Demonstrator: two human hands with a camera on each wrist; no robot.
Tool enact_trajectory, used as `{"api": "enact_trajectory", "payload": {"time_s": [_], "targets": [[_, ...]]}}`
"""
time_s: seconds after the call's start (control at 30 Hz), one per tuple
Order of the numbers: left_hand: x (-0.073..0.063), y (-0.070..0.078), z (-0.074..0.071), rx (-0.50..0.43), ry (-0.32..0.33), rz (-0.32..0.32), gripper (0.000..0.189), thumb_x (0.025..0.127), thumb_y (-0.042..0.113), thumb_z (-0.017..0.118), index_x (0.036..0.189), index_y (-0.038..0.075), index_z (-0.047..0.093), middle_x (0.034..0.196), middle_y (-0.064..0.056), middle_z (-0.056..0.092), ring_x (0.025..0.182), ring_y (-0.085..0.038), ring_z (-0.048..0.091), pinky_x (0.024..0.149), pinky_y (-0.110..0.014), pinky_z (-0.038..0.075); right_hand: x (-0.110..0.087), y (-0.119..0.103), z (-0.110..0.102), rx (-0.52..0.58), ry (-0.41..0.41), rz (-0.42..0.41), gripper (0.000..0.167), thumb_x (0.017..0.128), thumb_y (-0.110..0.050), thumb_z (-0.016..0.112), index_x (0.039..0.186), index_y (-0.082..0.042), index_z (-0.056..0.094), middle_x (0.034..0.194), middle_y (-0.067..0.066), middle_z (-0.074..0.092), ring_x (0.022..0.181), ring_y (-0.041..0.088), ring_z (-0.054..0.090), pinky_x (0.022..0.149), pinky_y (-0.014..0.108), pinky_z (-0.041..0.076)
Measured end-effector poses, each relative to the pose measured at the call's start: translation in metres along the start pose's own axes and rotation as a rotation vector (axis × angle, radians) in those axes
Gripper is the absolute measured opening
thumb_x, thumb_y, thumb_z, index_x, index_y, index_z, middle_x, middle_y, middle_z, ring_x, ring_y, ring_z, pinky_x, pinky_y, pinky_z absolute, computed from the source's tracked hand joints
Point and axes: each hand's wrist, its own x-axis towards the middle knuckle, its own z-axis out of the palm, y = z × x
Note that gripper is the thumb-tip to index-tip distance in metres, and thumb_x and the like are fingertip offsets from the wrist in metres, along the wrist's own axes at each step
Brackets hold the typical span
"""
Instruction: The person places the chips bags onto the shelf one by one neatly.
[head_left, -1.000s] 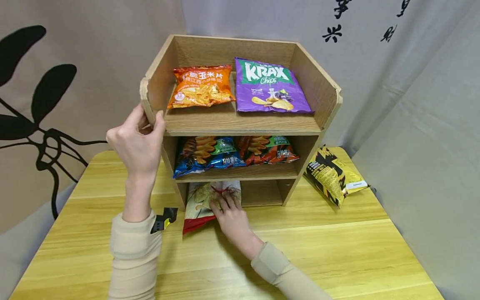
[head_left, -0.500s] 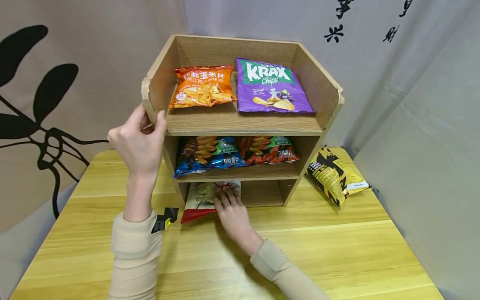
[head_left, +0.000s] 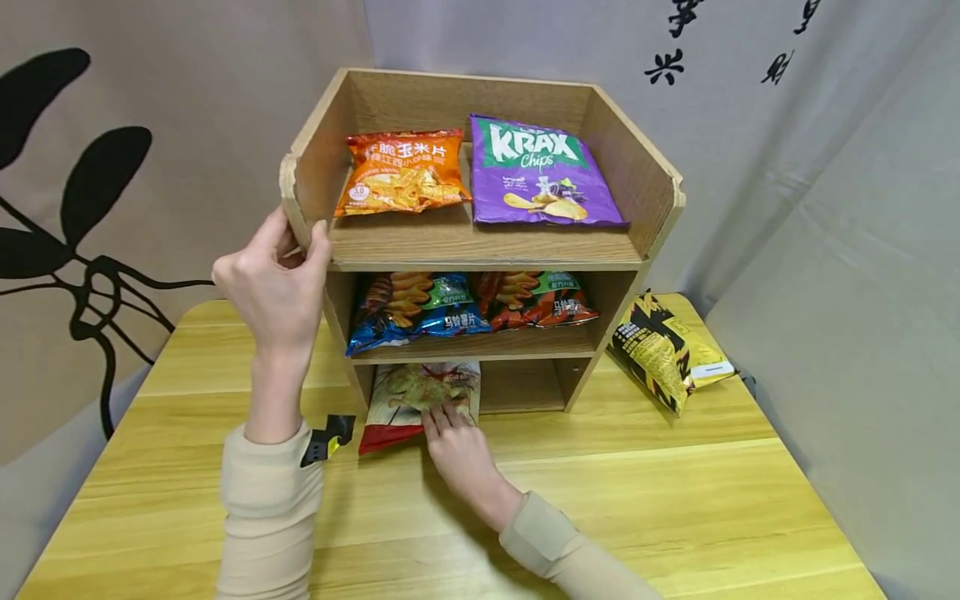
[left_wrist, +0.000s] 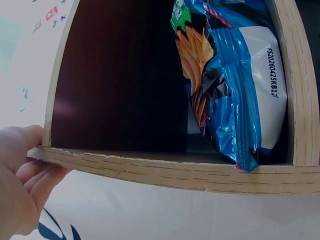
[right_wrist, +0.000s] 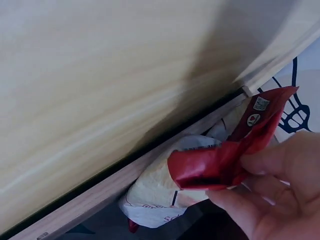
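Note:
My left hand (head_left: 273,283) grips the front edge of the wooden shelf's left side panel (left_wrist: 125,167), thumb on one face and fingers on the other. On the bottom shelf, at the left, lies a cream bag of chips (head_left: 397,404) with a red end sticking out past the front edge. My right hand (head_left: 465,454) has its fingers on top of that bag. In the right wrist view the bag's red end (right_wrist: 200,167) is pinched between the thumb and fingers of the right hand (right_wrist: 275,190). The bag's far end is hidden under the middle shelf.
The top shelf holds an orange chip bag (head_left: 405,175) and a purple chip bag (head_left: 543,175). On the middle shelf are a blue bag (head_left: 420,308) and a red bag (head_left: 536,300). Yellow-and-black bags (head_left: 667,350) lie on the table (head_left: 675,500) right of the shelf.
The right hand first moved slightly inward with the cream bag, then its fingers drew back toward the front, uncovering more of the bag's print. The left hand has stayed on the panel.

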Motion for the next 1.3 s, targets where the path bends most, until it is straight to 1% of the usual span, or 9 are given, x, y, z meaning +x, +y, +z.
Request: {"api": "enact_trajectory", "payload": {"time_s": [0.23, 0.37, 0.4, 0.47, 0.6, 0.73, 0.87, 1.13, 1.3], "targets": [[0.0, -0.001, 0.0, -0.006, 0.002, -0.005, 0.023, 0.083, 0.014, 0.063, 0.094, -0.004, 0.073, 0.082, -0.019, 0.074, 0.064, -0.033, 0.07, 0.062, 0.004, 0.032, 0.013, 0.006, 0.011, 0.012, 0.118, 0.027, 0.028, 0.085, -0.013, 0.059, 0.109, -0.017, 0.072, 0.111, -0.002, 0.072, 0.105, 0.015, 0.067, 0.079, 0.023, 0.056], [0.0, -0.001, 0.0, -0.003, 0.004, -0.004, 0.023, 0.083, 0.014, 0.063, 0.093, -0.004, 0.073, 0.082, -0.018, 0.074, 0.063, -0.033, 0.069, 0.061, 0.004, 0.032, 0.018, 0.009, 0.014, 0.007, 0.11, 0.026, 0.029, 0.086, -0.013, 0.058, 0.111, -0.018, 0.071, 0.113, -0.002, 0.071, 0.108, 0.014, 0.065, 0.063, 0.023, 0.057], [0.0, -0.001, 0.0, -0.001, 0.005, -0.005, 0.023, 0.083, 0.014, 0.063, 0.093, -0.004, 0.073, 0.081, -0.018, 0.074, 0.062, -0.033, 0.069, 0.061, 0.004, 0.032, 0.018, 0.01, 0.014, 0.004, 0.092, 0.024, 0.03, 0.085, -0.013, 0.059, 0.112, -0.017, 0.07, 0.115, -0.002, 0.07, 0.109, 0.014, 0.064, 0.063, 0.023, 0.057], [0.0, 0.0, 0.0, 0.005, 0.008, -0.006, 0.022, 0.083, 0.014, 0.063, 0.092, -0.004, 0.073, 0.08, -0.018, 0.074, 0.061, -0.032, 0.068, 0.06, 0.003, 0.031, 0.017, 0.009, 0.012, -0.005, 0.052, 0.021, 0.032, 0.086, -0.012, 0.06, 0.116, -0.017, 0.068, 0.118, 0.0, 0.068, 0.112, 0.016, 0.063, 0.067, 0.024, 0.057], [0.0, 0.0, 0.0, 0.007, 0.01, -0.003, 0.022, 0.083, 0.014, 0.063, 0.091, -0.003, 0.073, 0.08, -0.017, 0.074, 0.06, -0.032, 0.068, 0.06, 0.003, 0.031, 0.01, 0.002, 0.002, -0.028, -0.036, -0.005, 0.04, 0.085, -0.015, 0.064, 0.125, -0.019, 0.063, 0.125, 0.007, 0.064, 0.116, 0.022, 0.062, 0.087, 0.029, 0.055], [0.001, 0.001, 0.0, 0.002, 0.018, 0.006, 0.021, 0.083, 0.015, 0.063, 0.092, -0.002, 0.073, 0.08, -0.015, 0.074, 0.06, -0.033, 0.069, 0.06, 0.004, 0.031, 0.005, -0.004, -0.007, -0.03, -0.103, -0.017, 0.044, 0.088, -0.019, 0.062, 0.132, -0.023, 0.057, 0.133, 0.01, 0.059, 0.121, 0.026, 0.059, 0.093, 0.03, 0.053], [0.002, 0.002, 0.0, 0.001, 0.02, 0.008, 0.021, 0.083, 0.015, 0.064, 0.092, -0.002, 0.073, 0.08, -0.014, 0.074, 0.06, -0.033, 0.069, 0.061, 0.005, 0.031, 0.005, -0.005, -0.004, -0.017, -0.161, 0.0, 0.047, 0.088, -0.022, 0.061, 0.135, -0.024, 0.054, 0.137, 0.009, 0.056, 0.124, 0.025, 0.057, 0.097, 0.031, 0.051], [0.001, 0.0, 0.0, -0.003, 0.013, 0.005, 0.022, 0.083, 0.014, 0.064, 0.093, -0.003, 0.073, 0.081, -0.016, 0.074, 0.061, -0.033, 0.069, 0.061, 0.005, 0.031, 0.009, -0.003, 0.013, -0.018, -0.132, 0.009, 0.048, 0.085, -0.024, 0.062, 0.133, -0.024, 0.056, 0.137, 0.01, 0.056, 0.126, 0.026, 0.055, 0.103, 0.033, 0.046], [0.0, -0.001, 0.0, 0.003, 0.014, 0.003, 0.022, 0.083, 0.014, 0.064, 0.091, -0.003, 0.073, 0.08, -0.017, 0.074, 0.061, -0.033, 0.069, 0.061, 0.004, 0.031, 0.011, 0.002, 0.014, 0.029, -0.151, -0.019, 0.05, 0.086, -0.03, 0.064, 0.135, -0.023, 0.055, 0.139, 0.011, 0.054, 0.127, 0.028, 0.054, 0.103, 0.033, 0.046]]}}
